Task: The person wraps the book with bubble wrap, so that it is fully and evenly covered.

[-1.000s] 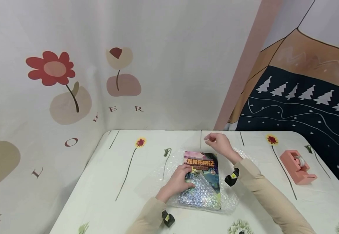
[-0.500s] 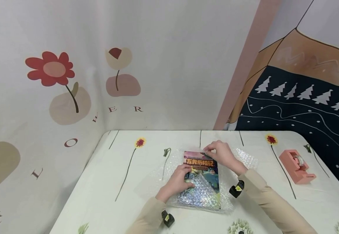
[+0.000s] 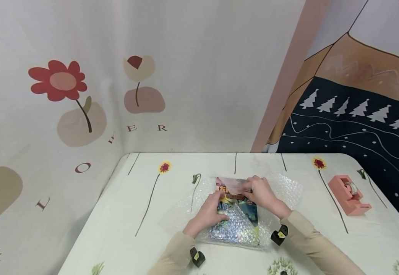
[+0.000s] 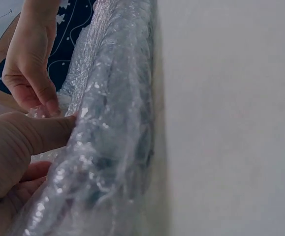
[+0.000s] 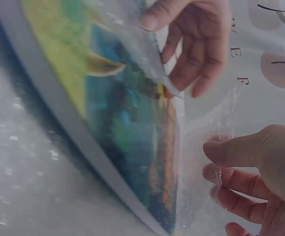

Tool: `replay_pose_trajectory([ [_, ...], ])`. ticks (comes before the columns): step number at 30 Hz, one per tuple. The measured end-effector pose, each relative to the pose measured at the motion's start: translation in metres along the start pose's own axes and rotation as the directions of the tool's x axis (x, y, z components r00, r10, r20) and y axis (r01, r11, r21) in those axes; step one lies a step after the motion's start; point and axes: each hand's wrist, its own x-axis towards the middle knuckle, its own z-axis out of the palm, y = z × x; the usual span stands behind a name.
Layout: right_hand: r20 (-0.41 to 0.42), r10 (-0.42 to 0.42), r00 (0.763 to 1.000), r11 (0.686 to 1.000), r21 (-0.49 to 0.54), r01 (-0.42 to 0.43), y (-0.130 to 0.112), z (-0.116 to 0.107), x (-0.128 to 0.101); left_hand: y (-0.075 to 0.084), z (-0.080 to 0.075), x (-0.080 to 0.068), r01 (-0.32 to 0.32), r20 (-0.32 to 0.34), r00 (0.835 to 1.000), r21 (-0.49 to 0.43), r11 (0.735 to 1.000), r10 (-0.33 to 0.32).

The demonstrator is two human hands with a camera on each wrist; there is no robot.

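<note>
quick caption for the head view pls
Two hands fold bubble wrap over a colourful book beside a pink tape dispenser.

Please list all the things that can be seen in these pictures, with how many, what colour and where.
book: one, colourful cover, middle of the table, lying on the bubble wrap, partly covered by it.
bubble wrap: one sheet, clear, spread under and folded over the book.
tape dispenser: one, pink, right side of the table.
table: one, white cloth with flower prints.
wall hangings: flower print at left, tree print at right.
left hand: holds wrap down on the book.
right hand: pinches wrap at the book's far end.
</note>
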Motion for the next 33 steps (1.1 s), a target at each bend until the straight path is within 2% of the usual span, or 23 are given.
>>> replay_pose_trajectory([
  [4,-0.027,-0.030,0.999,0.999,-0.015,0.030,0.001,0.007,-0.005,0.001,0.000,0.000,0.021,0.002,1.000,-0.041,0.999,-0.021],
  [7,-0.053,-0.060,0.997,0.998,-0.031,0.058,0.001,0.012,-0.008,0.001,0.001,0.000,0.008,-0.003,1.000,-0.030,1.000,-0.008],
  [11,-0.060,-0.078,0.995,0.996,-0.050,0.075,0.001,0.019,-0.011,0.000,0.001,-0.001,-0.039,-0.007,0.999,0.007,0.999,0.039],
  [14,-0.052,-0.073,0.996,0.996,-0.056,0.070,0.000,0.022,-0.013,-0.001,0.000,-0.002,-0.092,0.017,0.996,0.079,0.993,0.091],
  [16,-0.046,-0.066,0.997,0.996,-0.060,0.063,-0.001,0.023,-0.014,-0.001,-0.001,-0.002,-0.135,0.042,0.991,0.163,0.977,0.130],
  [19,-0.037,-0.055,0.998,0.996,-0.079,0.052,-0.001,0.025,-0.015,-0.001,-0.003,-0.001,-0.199,0.086,0.980,0.292,0.936,0.181],
  [21,-0.032,-0.046,0.998,0.995,-0.088,0.043,-0.001,0.027,-0.015,-0.001,-0.003,0.000,-0.227,0.116,0.973,0.341,0.912,0.199],
  [23,-0.032,-0.044,0.999,0.995,-0.094,0.041,-0.002,0.027,-0.016,-0.001,-0.004,0.001,-0.240,0.143,0.969,0.363,0.900,0.201],
  [27,-0.038,-0.043,0.998,0.994,-0.107,0.038,-0.003,0.028,-0.016,0.000,-0.005,0.001,-0.230,0.172,0.969,0.352,0.907,0.179],
  [33,-0.019,-0.030,0.999,0.993,-0.118,0.028,-0.006,0.025,-0.018,0.001,-0.006,0.000,-0.226,0.165,0.969,0.285,0.932,0.184],
])
